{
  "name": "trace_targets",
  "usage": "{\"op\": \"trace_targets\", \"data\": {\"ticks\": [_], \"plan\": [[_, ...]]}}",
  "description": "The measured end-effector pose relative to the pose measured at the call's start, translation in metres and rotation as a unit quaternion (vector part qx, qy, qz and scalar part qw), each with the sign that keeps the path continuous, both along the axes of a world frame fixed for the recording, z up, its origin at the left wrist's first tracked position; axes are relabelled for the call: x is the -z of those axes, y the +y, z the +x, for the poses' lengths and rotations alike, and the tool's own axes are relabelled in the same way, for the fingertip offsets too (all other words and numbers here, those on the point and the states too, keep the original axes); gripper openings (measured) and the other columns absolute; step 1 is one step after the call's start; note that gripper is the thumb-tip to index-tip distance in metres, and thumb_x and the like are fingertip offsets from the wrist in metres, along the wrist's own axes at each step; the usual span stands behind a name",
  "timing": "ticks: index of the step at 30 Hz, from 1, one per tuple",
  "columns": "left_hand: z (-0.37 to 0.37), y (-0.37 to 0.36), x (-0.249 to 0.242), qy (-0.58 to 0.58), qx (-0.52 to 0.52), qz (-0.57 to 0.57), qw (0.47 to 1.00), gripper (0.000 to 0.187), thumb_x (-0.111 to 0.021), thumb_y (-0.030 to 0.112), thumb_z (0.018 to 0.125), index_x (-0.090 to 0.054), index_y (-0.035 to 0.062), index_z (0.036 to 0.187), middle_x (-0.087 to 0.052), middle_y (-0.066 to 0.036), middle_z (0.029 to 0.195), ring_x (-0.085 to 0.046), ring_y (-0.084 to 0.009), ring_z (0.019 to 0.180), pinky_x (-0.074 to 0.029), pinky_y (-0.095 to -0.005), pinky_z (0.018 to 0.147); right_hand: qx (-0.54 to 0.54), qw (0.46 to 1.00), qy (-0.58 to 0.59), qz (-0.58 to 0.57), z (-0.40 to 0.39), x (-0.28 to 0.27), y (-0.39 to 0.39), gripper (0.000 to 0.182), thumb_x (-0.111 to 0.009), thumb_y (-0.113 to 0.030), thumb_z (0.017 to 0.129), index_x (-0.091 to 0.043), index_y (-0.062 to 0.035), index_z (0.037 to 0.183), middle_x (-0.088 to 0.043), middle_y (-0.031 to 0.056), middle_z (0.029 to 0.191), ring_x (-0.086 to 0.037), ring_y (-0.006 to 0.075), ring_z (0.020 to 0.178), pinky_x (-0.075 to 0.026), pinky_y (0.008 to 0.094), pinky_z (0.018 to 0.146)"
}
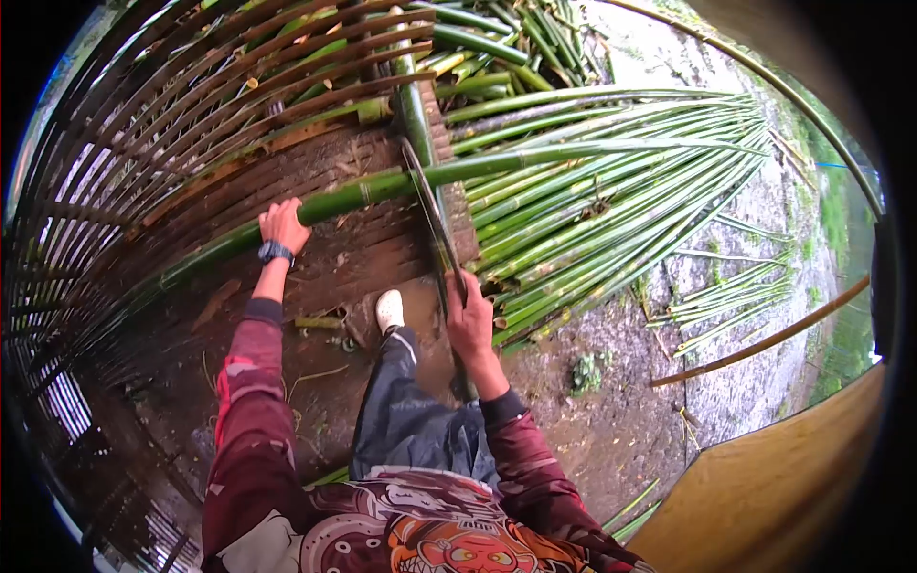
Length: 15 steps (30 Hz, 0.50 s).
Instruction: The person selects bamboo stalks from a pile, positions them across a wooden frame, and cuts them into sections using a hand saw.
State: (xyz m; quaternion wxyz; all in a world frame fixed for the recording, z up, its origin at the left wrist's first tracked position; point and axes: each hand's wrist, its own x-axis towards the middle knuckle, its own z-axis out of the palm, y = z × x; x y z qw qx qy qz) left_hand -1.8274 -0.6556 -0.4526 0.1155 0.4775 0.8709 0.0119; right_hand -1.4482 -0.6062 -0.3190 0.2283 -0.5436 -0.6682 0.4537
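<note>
A long green bamboo pole (358,194) runs from the lower left across to the upper right. My left hand (285,227), with a dark watch at the wrist, is closed over the pole on its left part. My right hand (470,320) grips the handle end of a hand saw (432,207). The saw's long narrow blade points away from me and crosses the bamboo pole, touching it where the pole lies over an upright-running green bamboo rail (412,107). Glare and the angle hide how deep the blade sits in the pole.
A large bundle of cut bamboo poles (583,205) lies on the right, with shorter pieces (735,306) beyond. Curved slatted bamboo (143,134) stands at the left. My foot in a white shoe (390,310) is on muddy ground. A tan tarp (793,468) hangs at lower right.
</note>
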Motion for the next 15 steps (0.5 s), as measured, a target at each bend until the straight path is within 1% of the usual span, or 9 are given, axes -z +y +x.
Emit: {"op": "trace_targets", "data": {"ticks": [2, 4, 5, 6, 8, 9, 12, 13, 15], "plan": [[0.018, 0.0, 0.004, -0.003, 0.022, 0.069, 0.997, 0.028, -0.077, 0.031, 0.079, -0.07, 0.0166, 0.103, -0.073, -0.003, 0.103, -0.065, -0.028, 0.101, -0.048, -0.0452, 0.088, 0.0, 1.0, 0.016, 0.027, 0.014, 0.004, -0.002, 0.021, -0.059, -0.019, 0.105, -0.061, -0.0074, 0.123, -0.062, 0.0242, 0.077, -0.064, 0.0347, 0.063, -0.049, 0.0397, 0.06], [0.052, 0.006, 0.006, -0.011, 0.029, 0.119, 0.992, 0.022, -0.074, 0.03, 0.079, -0.071, 0.0172, 0.097, -0.073, -0.002, 0.096, -0.066, -0.0277, 0.096, -0.049, -0.0441, 0.084, 0.022, 0.999, -0.045, 0.003, 0.041, 0.001, -0.008, 0.021, -0.059, -0.019, 0.105, -0.062, -0.0079, 0.122, -0.063, 0.0219, 0.076, -0.064, 0.0326, 0.062, -0.049, 0.0387, 0.059], [0.073, 0.01, 0.006, -0.01, 0.028, 0.113, 0.993, 0.019, -0.073, 0.028, 0.078, -0.071, 0.0173, 0.093, -0.072, -0.002, 0.094, -0.067, -0.0269, 0.094, -0.05, -0.0436, 0.083, 0.028, 0.998, -0.042, 0.032, 0.054, 0.003, -0.007, 0.02, -0.058, -0.018, 0.105, -0.062, -0.0089, 0.122, -0.065, 0.018, 0.076, -0.066, 0.0295, 0.063, -0.049, 0.038, 0.058], [0.093, 0.013, 0.02, -0.016, 0.028, 0.137, 0.99, 0.017, -0.072, 0.028, 0.079, -0.07, 0.0171, 0.091, -0.072, -0.001, 0.093, -0.067, -0.027, 0.093, -0.05, -0.0438, 0.083, 0.046, 0.997, -0.055, 0.014, 0.071, 0.004, -0.005, 0.02, -0.058, -0.019, 0.105, -0.063, -0.0094, 0.122, -0.065, 0.0142, 0.076, -0.065, 0.0251, 0.064, -0.049, 0.0369, 0.058], [0.132, 0.026, 0.021, -0.025, 0.018, 0.138, 0.99, 0.016, -0.072, 0.027, 0.079, -0.069, 0.0171, 0.09, -0.072, -0.001, 0.093, -0.067, -0.027, 0.094, -0.051, -0.0438, 0.083, 0.066, 0.996, -0.035, 0.041, 0.105, 0.017, 0.002, 0.019, -0.058, -0.02, 0.106, -0.063, -0.0089, 0.12, -0.064, 0.0132, 0.074, -0.063, 0.022, 0.062, -0.048, 0.0363, 0.057], [0.148, 0.03, 0.022, -0.03, 0.023, 0.167, 0.985, 0.018, -0.075, 0.025, 0.076, -0.068, 0.0173, 0.091, -0.071, -0.001, 0.091, -0.066, -0.0276, 0.092, -0.051, -0.0439, 0.082, 0.057, 0.995, -0.079, -0.005, 0.115, -0.007, 0.011, 0.019, -0.057, -0.021, 0.106, -0.064, -0.0087, 0.119, -0.063, 0.0119, 0.072, -0.061, 0.0179, 0.061, -0.046, 0.0353, 0.056], [0.175, 0.04, 0.022, -0.024, 0.026, 0.133, 0.99, 0.018, -0.075, 0.026, 0.076, -0.068, 0.0172, 0.09, -0.071, -0.001, 0.092, -0.066, -0.0278, 0.093, -0.051, -0.0437, 0.083, 0.044, 0.997, -0.063, 0.025, 0.144, -0.019, 0.034, 0.021, -0.057, -0.021, 0.106, -0.064, -0.0074, 0.12, -0.061, 0.0088, 0.072, -0.057, 0.0137, 0.062, -0.045, 0.0337, 0.055], [0.178, 0.043, 0.023, -0.018, 0.025, 0.124, 0.992, 0.02, -0.076, 0.026, 0.076, -0.068, 0.0173, 0.092, -0.071, -0.002, 0.092, -0.067, -0.0289, 0.093, -0.051, -0.0448, 0.083, 0.051, 0.998, -0.029, -0.005, 0.15, -0.025, 0.043, 0.022, -0.058, -0.022, 0.106, -0.063, -0.0067, 0.121, -0.06, 0.0091, 0.071, -0.055, 0.0138, 0.061, -0.044, 0.0341, 0.055], [0.179, 0.047, 0.018, -0.007, 0.025, 0.1, 0.995, 0.021, -0.076, 0.026, 0.076, -0.068, 0.0167, 0.093, -0.071, -0.004, 0.092, -0.067, -0.03, 0.093, -0.052, -0.0458, 0.083, 0.037, 0.999, -0.034, -0.004, 0.161, -0.03, 0.056, 0.022, -0.059, -0.022, 0.106, -0.064, -0.007, 0.121, -0.06, 0.0099, 0.071, -0.057, 0.0136, 0.062, -0.045, 0.0343, 0.056]]}}
